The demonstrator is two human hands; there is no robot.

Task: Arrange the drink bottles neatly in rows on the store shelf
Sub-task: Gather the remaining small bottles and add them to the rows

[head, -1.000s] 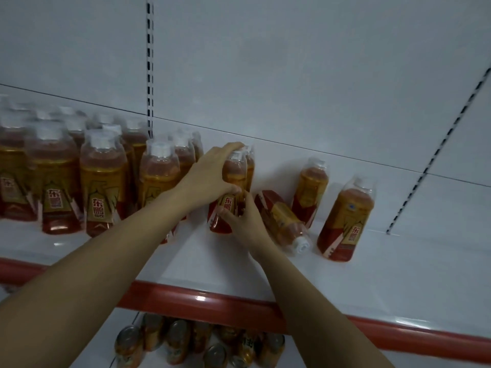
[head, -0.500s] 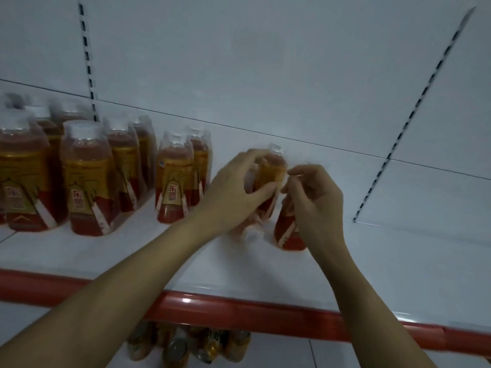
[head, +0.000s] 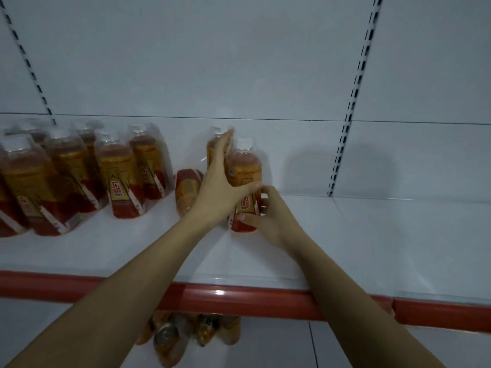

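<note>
Nearest, the shelf's glossy red front lip (head: 239,298) edges a smooth white shelf (head: 372,248). On it, the right hand (head: 268,216) pinches the lower label of an upright bottle (head: 243,168), while the left hand (head: 220,187) wraps its waist, thumb across the front and fingers reaching behind. Full of amber drink, it probably feels fairly heavy; the slick film label may slip, so the firm waist seems the best hold. Beside it a toppled bottle (head: 187,189) lies flat; another bottle (head: 214,147) stands behind; the arranged rows (head: 79,176) stand left.
</note>
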